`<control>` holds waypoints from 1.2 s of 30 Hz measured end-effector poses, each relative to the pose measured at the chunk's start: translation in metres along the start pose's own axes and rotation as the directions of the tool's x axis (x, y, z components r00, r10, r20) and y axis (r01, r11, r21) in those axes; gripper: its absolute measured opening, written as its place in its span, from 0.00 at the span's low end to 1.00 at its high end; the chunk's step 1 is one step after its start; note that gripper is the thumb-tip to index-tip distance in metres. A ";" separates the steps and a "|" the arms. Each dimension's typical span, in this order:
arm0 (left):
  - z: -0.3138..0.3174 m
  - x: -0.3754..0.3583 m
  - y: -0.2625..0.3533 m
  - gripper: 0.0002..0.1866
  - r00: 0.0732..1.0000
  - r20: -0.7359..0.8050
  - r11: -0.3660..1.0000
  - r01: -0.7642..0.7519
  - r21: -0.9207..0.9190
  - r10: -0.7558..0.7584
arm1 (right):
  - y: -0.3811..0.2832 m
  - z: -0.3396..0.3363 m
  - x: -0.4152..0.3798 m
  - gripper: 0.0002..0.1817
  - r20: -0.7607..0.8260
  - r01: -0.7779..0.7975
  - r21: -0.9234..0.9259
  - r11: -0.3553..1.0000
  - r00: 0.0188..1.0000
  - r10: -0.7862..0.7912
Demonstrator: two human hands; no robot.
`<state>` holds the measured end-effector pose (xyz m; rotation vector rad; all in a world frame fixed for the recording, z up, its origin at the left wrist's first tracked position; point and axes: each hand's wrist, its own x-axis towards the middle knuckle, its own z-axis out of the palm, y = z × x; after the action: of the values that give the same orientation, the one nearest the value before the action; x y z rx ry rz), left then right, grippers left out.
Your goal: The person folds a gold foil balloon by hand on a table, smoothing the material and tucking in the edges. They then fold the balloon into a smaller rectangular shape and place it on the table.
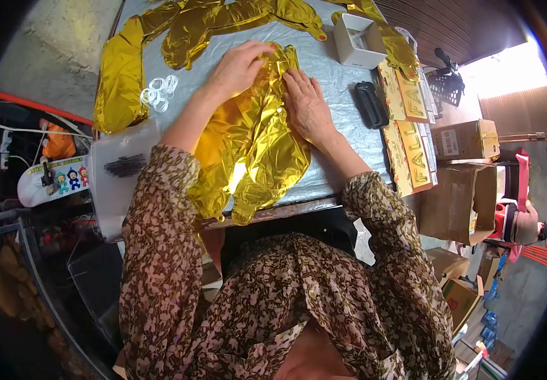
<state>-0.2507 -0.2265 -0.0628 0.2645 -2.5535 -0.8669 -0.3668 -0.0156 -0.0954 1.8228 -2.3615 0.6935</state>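
On table (343,76), left hand (238,66), right hand (307,104) flat on gold foil balloon (254,142).

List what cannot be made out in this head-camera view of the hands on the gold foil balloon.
- Part of the gold foil balloon: covered by the left hand and right hand pressing on it.
- Its shape or letter: crumpled, and its lower end hangs over the table edge.
- Contents of the white box: too small to tell.
- Upper gold balloons: cut off by the top edge.
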 end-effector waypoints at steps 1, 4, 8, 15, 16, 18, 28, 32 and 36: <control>-0.002 -0.006 -0.003 0.21 0.987 -0.044 0.983 -0.150 0.107 0.156 | -0.002 -0.001 0.000 0.28 -0.003 -0.003 0.001 1.000 1.000 0.003; 0.007 -0.020 -0.010 0.21 0.982 -0.015 0.970 -0.182 0.161 0.187 | 0.001 0.001 0.000 0.28 -0.010 0.000 0.005 1.000 1.000 0.000; 0.013 -0.027 -0.016 0.24 0.986 -0.087 0.984 -0.133 0.115 0.144 | -0.006 -0.002 0.005 0.28 -0.029 0.024 -0.030 0.999 0.999 -0.025; 0.021 -0.027 -0.021 0.26 0.977 -0.140 0.980 -0.145 0.139 0.164 | 0.001 0.010 0.007 0.26 -0.029 0.030 -0.051 0.998 0.999 -0.032; 0.021 -0.026 -0.023 0.26 0.978 -0.135 0.982 -0.139 0.132 0.157 | 0.001 0.011 0.007 0.26 -0.042 0.038 -0.054 0.998 0.998 -0.040; 0.022 -0.026 -0.026 0.27 0.976 -0.116 0.975 -0.168 0.147 0.186 | 0.003 0.012 0.008 0.26 -0.056 0.045 -0.042 0.998 0.997 -0.048; 0.013 -0.027 -0.010 0.26 0.990 -0.102 0.989 -0.080 0.127 0.094 | -0.005 0.017 0.009 0.27 -0.127 0.060 -0.171 0.983 0.989 -0.082; 0.021 -0.026 -0.027 0.27 0.975 -0.098 0.964 -0.176 0.198 0.198 | -0.007 0.018 0.014 0.27 -0.081 0.042 -0.197 0.979 0.995 -0.059; 0.020 -0.026 -0.025 0.27 0.983 -0.104 0.975 -0.133 0.179 0.153 | -0.012 0.021 0.016 0.27 -0.084 0.039 -0.209 0.977 0.995 -0.057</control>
<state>-0.2356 -0.2270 -0.1014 0.1743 -2.5038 -0.5628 -0.3558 -0.0407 -0.1051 1.7182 -2.2311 0.4918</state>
